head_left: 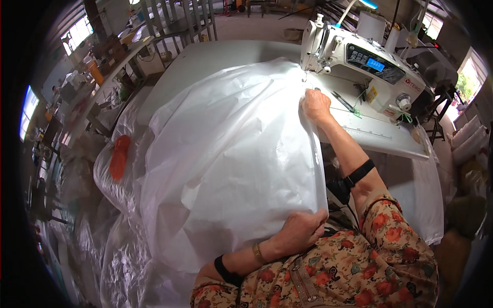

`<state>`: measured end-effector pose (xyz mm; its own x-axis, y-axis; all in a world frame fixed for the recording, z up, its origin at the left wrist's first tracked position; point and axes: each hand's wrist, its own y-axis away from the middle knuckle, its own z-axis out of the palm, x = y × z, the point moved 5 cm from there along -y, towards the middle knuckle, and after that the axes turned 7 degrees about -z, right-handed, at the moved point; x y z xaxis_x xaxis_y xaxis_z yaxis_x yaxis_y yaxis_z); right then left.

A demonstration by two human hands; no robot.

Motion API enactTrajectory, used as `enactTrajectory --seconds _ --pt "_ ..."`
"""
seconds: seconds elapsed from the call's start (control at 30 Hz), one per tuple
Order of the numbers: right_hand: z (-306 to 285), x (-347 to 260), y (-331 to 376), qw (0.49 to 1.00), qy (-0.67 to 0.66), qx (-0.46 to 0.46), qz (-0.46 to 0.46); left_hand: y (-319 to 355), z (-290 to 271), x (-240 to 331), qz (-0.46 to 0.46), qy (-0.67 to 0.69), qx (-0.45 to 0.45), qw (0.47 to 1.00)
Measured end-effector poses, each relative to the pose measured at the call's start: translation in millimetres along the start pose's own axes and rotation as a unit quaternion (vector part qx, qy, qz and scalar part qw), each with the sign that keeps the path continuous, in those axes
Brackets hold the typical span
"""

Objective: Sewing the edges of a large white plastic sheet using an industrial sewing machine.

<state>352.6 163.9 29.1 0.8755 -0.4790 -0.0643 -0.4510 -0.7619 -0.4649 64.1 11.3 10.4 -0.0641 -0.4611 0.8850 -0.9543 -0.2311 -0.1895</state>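
Note:
A large sheet of white woven plastic fabric (231, 159) spreads over the table and hangs down toward my lap. Its right edge runs taut between my two hands. Up by the needle of a white sewing machine (354, 51), my right hand (316, 105) is closed on that edge, just in front of the lit presser foot. Close to my body, my left hand (303, 230) is closed on the lower end of the same edge. The fingertips of both hands are partly hidden by the fabric and the fists.
A dark slim tool (345, 102) with green thread lies on the machine bed, right of my right hand. Crumpled clear plastic (126, 256) with an orange-red bundle (119, 158) hangs at the left. Thread cones (371, 26) stand behind the machine; metal bars (179, 20) rise beyond the table.

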Motion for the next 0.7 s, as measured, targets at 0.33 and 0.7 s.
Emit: enactTrajectory --seconds 0.33,0.7 --pt "-7 -26 -1 0.993 0.037 -0.084 -0.080 -4 4 -5 -0.004 -0.021 -0.009 1.000" --pt "-4 -4 -2 0.999 -0.010 -0.048 0.009 -10 -6 -6 -0.029 -0.113 0.025 0.993"
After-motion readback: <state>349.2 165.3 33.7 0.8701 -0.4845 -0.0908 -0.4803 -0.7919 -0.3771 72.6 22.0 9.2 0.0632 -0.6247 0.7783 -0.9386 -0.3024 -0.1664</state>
